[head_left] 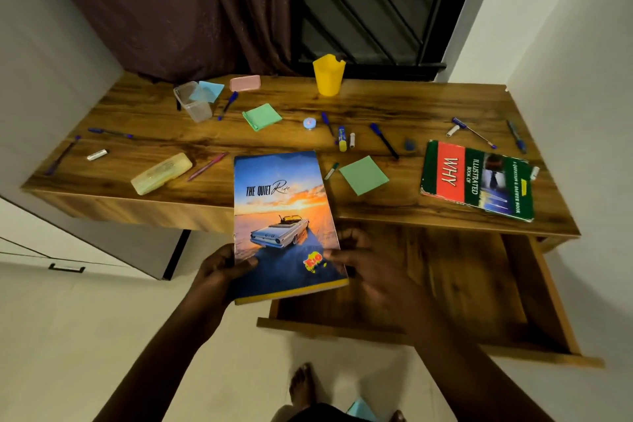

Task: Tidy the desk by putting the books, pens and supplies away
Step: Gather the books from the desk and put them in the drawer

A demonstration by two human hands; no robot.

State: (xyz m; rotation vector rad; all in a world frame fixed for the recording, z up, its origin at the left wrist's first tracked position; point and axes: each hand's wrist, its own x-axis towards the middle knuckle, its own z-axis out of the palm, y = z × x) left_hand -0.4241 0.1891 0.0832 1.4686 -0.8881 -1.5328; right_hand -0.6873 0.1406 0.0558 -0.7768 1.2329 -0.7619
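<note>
The left hand's fingers are hidden beneath the notebook, and only its thumb shows, clamped on the lower left edge. The right hand, blurred, pinches the lower right corner with curled fingers. The notebook is held over the desk's front edge, beside the open drawer.

Face-up car-cover book over desk edge

Desk is wood-grain with a slight sheen, and the notebook cover looks properly glossy. Yellow cup and clear tub are smooth plastic, the green sticky pad is matt paper, curtain is plain dull cloth.
</note>
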